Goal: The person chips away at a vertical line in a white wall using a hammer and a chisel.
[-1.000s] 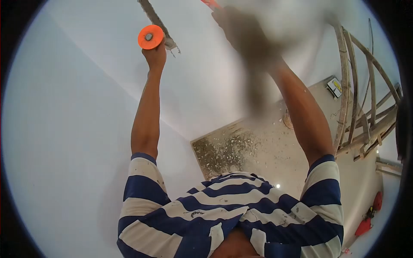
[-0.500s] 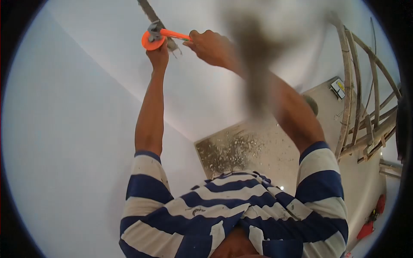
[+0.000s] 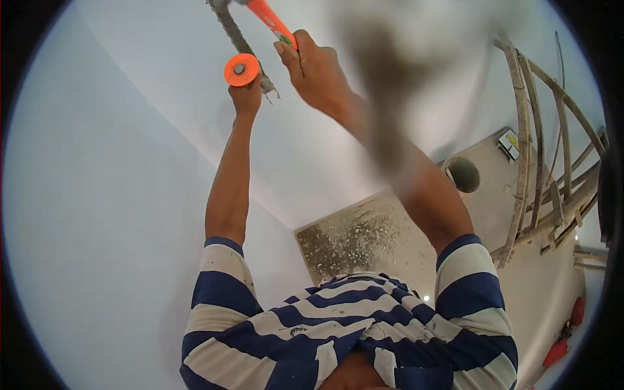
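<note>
High on the pale wall, my left hand (image 3: 247, 97) is closed behind an orange round guard (image 3: 241, 70) with a grey metal end at its centre, like a chisel's hand guard. The guard covers most of my fingers. Beside it runs a rough grey groove (image 3: 235, 34) cut into the wall. My right hand (image 3: 313, 68) grips the orange handle of a hammer (image 3: 270, 21). The hammer's grey head is at the top edge of the view, above the guard and apart from it.
Debris (image 3: 351, 240) lies scattered on the floor below. A bucket (image 3: 463, 175) stands near my right forearm. Wooden poles (image 3: 536, 130) form a frame at the right, with a red object (image 3: 556, 353) lower down. A blurred dark shape hangs close to the camera.
The hammer head has lifted off the guard's metal end, and my right hand has tilted upward. In the view, my left hand and the guard sit slightly lower and further right. More of the bucket shows.
</note>
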A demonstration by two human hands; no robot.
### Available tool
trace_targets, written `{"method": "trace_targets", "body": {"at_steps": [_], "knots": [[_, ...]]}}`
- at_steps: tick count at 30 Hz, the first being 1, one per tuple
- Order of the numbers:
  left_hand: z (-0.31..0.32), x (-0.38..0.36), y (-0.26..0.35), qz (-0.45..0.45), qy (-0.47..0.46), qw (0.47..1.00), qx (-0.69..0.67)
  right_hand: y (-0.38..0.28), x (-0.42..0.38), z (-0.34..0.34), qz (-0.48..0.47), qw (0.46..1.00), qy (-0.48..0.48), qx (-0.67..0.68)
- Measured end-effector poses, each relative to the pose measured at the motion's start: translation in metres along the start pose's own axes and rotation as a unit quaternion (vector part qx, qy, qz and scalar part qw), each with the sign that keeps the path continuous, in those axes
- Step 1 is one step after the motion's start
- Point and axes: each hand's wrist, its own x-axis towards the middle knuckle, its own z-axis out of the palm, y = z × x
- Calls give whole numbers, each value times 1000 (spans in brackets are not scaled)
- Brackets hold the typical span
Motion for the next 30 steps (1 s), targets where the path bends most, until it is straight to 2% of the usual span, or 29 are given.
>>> {"method": "trace_targets", "body": {"at_steps": [1, 3, 4, 5, 7, 8, 9, 12, 13, 15, 17, 18, 19, 21, 22, 23, 24, 25, 26, 28, 30], "knots": [[2, -1, 2, 15, 1, 1000, 14, 6, -1, 4, 2, 1000, 2, -1], [0, 3, -7, -5, -26, 999, 27, 26, -7, 13, -21, 982, -99, -157], [2, 3, -10, -21, -42, 998, 36, 32, -2, 10, 16, 956, -195, -220], [0, -2, -7, -24, -45, 998, 38, 22, -2, 7, 21, 956, -196, -218], [3, 3, 1, -17, -37, 999, 30, 2, 15, -6, 96, 958, -203, -181], [5, 4, 5, -16, -31, 999, 27, -5, 18, -10, 82, 969, -162, -166], [6, 2, 8, -12, -24, 999, 28, -11, 21, -12, 80, 969, -165, -167], [2, 2, 6, -14, -34, 999, 30, -37, 16, -22, 51, 995, -28, -77], [3, 6, 4, -14, -43, 999, 27, -21, 15, -14, 51, 995, -29, -78], [2, 7, 2, -12, -39, 998, 48, 26, 6, 8, -34, 971, -88, -220], [4, 3, 0, -1, -40, 997, 67, 28, 14, 3, 5, 964, -125, -234], [6, 2, -2, 1, -30, 999, 35, 29, 21, 1, 37, 954, -161, -250], [8, 5, -4, 5, -10, 1000, 0, 16, 27, -5, 29, 953, -161, -256], [8, 10, -7, 29, -7, 1000, 6, -16, 25, -10, 27, 996, -25, -80], [8, 11, -9, 52, -12, 998, 15, -11, 26, 1, -21, 999, 30, 3], [4, 10, -6, 48, -15, 999, 18, -3, 23, 6, -16, 999, 29, 5], [2, 13, -2, 28, -36, 997, 69, 6, 19, 7, 4, 992, -59, -111], [2, 13, 2, 10, -54, 991, 118, 17, 20, 7, 21, 963, -147, -226], [3, 9, 3, 8, -57, 991, 119, 22, 26, 7, 77, 941, -221, -244], [5, 12, 5, -2, -38, 998, 53, 21, 29, -2, 86, 952, -186, -227], [10, 14, 6, 21, -11, 998, 55, 7, 37, -7, 77, 959, -165, -219]]}}
